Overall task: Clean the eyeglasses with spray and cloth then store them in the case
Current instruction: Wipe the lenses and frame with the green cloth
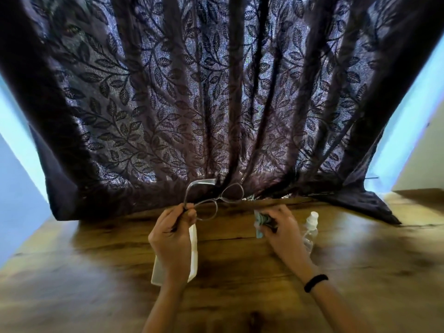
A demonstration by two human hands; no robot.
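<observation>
head view: your left hand (173, 227) pinches the grey eyeglasses (211, 199) above the white case (194, 251); your right hand (280, 224) grips the bunched cloth (259, 223) beside the spray bottle (311, 227).

Across the lower frame, a wooden table (96, 260) with dark grain and a smooth, glossy finish that reflects light. Filling the upper frame, a curtain (192, 92) of thin, dark woven fabric with a leaf pattern, light showing through the weave. At centre, eyeglasses (216, 199) with a smooth grey frame of slight sheen; whether metal or plastic is unclear. Right of centre, a soft, crumpled teal cloth (259, 223) and a clear plastic spray bottle (311, 229) with a white cap. Left of centre, a smooth, matt white case (193, 248).
</observation>
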